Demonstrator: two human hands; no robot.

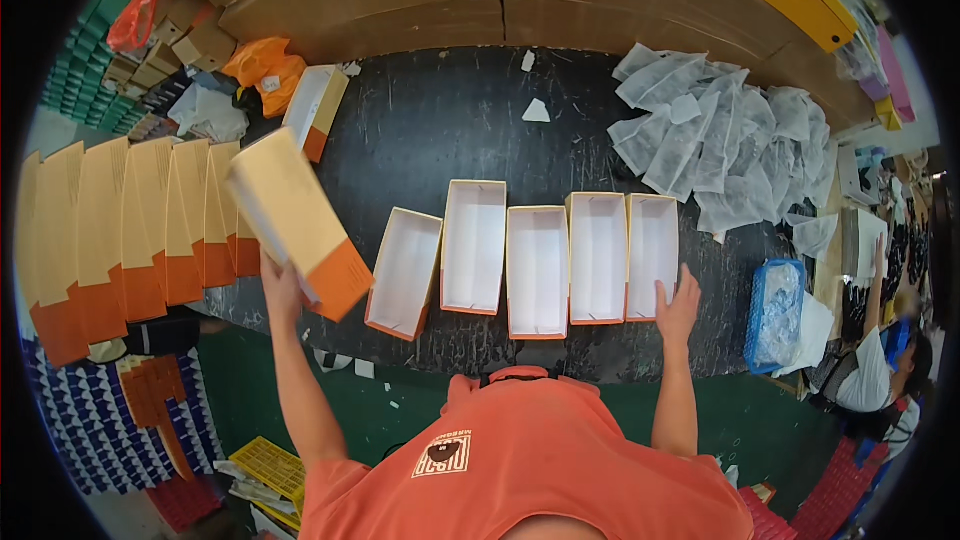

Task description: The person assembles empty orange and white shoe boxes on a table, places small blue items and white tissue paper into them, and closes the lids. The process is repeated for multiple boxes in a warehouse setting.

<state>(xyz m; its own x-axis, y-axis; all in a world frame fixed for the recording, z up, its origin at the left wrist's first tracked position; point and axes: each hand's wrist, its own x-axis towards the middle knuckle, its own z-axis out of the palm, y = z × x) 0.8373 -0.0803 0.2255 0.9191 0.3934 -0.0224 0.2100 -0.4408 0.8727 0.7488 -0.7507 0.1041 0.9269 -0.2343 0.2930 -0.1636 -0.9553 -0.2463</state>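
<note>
My left hand (283,285) grips the lower left edge of a tan and orange cardboard box (295,215). That box is tilted, with a closed face upward, and it overlaps the end of the stacked boxes in the picture. Several open boxes stand in a row on the black table, white inside with tan and orange outer walls. At the right end of this row, my right hand (679,305) is beside the last open box (652,255), fingers apart and thumb at its edge. The open boxes in the row show nothing inside but white walls and bottoms.
A long row of tan and orange boxes (95,230) leans at the left. Translucent white bags (715,130) are heaped at the back right. A blue basket (775,315) sits at the table's right edge. Cardboard panels (400,0) border the back. Another person (870,370) is at the far right.
</note>
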